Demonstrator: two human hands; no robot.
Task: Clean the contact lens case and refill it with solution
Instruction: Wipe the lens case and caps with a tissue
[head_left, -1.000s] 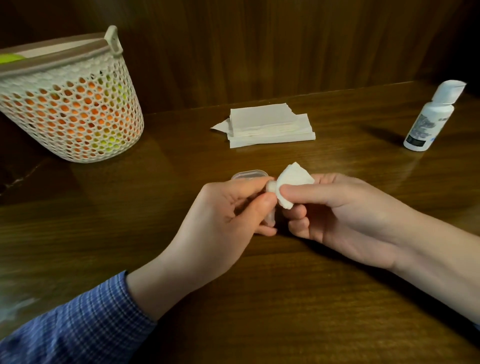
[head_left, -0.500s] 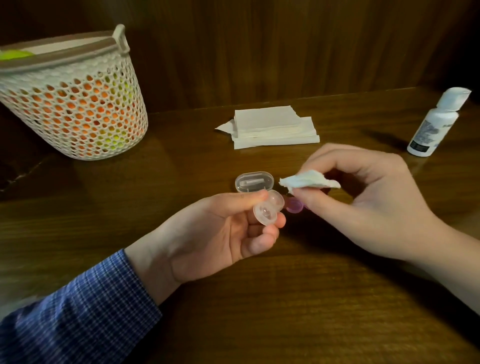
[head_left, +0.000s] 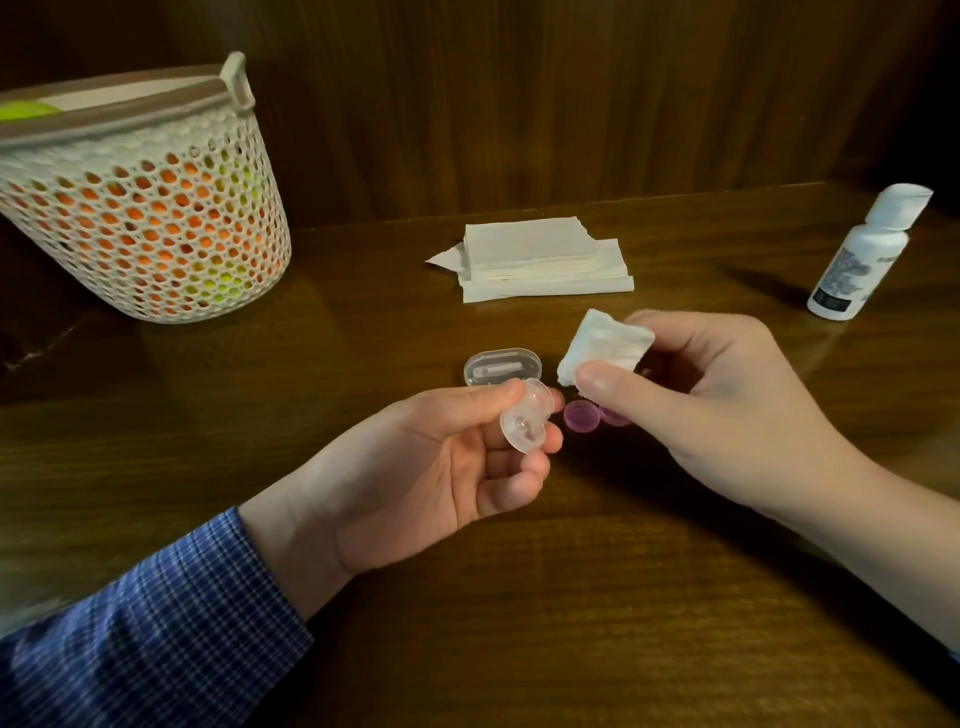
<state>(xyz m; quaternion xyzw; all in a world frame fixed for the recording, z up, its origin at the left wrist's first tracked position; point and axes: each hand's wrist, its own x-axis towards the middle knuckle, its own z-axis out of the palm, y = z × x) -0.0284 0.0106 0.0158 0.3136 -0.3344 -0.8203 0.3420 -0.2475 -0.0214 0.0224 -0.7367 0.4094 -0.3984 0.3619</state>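
My left hand (head_left: 415, 467) holds the clear contact lens case (head_left: 522, 423) between thumb and fingers, its cups facing me. My right hand (head_left: 717, 415) pinches a folded piece of white tissue (head_left: 605, 351) just above and to the right of the case, not touching it. Two pink caps (head_left: 582, 417) lie on the table between my hands; the right one is partly hidden by my thumb. The white solution bottle (head_left: 857, 254) stands at the far right with its flip lid on top.
A small clear plastic box (head_left: 501, 366) sits just behind my left thumb. A stack of white tissues (head_left: 540, 265) lies at the back centre. A white mesh basket (head_left: 140, 208) with coloured contents stands at the back left. A wooden wall panel rises behind the table.
The tissue was pressed into the case a second ago. My right hand has drawn it away to the right and turned it, and my left hand has tilted the case toward me.
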